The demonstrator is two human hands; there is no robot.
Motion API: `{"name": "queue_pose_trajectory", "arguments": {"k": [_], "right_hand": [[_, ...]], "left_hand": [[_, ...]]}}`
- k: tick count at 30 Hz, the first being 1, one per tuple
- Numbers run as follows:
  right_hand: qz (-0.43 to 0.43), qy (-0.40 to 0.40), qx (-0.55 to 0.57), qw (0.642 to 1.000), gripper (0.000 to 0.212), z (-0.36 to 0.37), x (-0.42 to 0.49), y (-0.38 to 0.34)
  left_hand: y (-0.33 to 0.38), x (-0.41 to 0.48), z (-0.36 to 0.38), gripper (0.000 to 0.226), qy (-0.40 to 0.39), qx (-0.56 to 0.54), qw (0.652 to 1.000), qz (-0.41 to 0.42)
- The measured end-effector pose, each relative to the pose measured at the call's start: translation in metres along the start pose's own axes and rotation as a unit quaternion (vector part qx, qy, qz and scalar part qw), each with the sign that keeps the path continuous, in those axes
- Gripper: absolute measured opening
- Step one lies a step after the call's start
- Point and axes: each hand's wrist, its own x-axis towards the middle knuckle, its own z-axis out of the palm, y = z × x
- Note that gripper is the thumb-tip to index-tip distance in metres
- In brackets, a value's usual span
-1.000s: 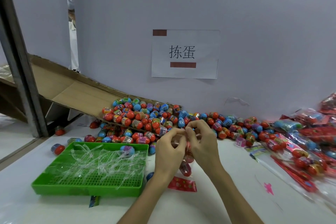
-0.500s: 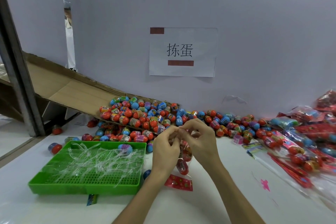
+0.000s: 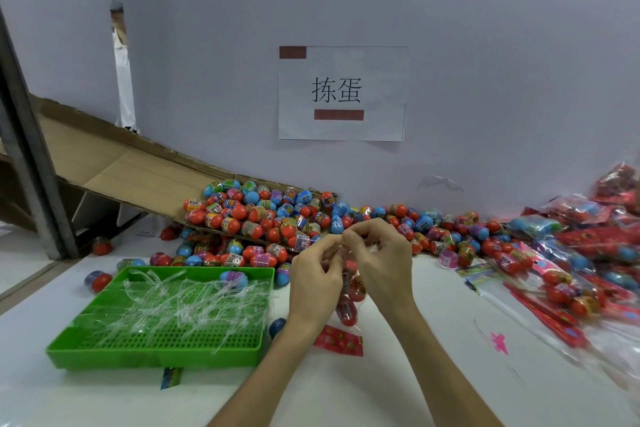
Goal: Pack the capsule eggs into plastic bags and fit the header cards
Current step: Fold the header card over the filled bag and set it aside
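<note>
Capsule eggs, stacked inside a clear plastic bag: hanging just right of the green tray, above the desk. Pinched at the bag's top by both hands, left hand and right hand close together, fingertips nearly meeting. Right of the tray's near corner, flat on the desk: 1 red header card. Inside the tray: tangled clear plastic strips and 1 loose egg. Beyond the tray's far rim: an egg pile spilling off a cardboard ramp. Well right of the tray: finished packs.
</note>
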Motion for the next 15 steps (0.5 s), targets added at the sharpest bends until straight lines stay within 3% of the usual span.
{"name": "queue_pose_trajectory", "arguments": {"k": [11, 15], "right_hand": [[0.003, 0.045, 0.001, 0.999, 0.005, 0.0001, 0.0017, -0.0020], [0.042, 0.090, 0.030, 0.995, 0.007, -0.0066, 0.0070, 0.0036]], "left_hand": [[0.0049, -0.0016, 0.0034, 0.025, 0.017, 0.015, 1.000, 0.019], [0.0054, -0.0027, 0.0018, 0.022, 0.036, -0.014, 0.999, 0.025]]}}
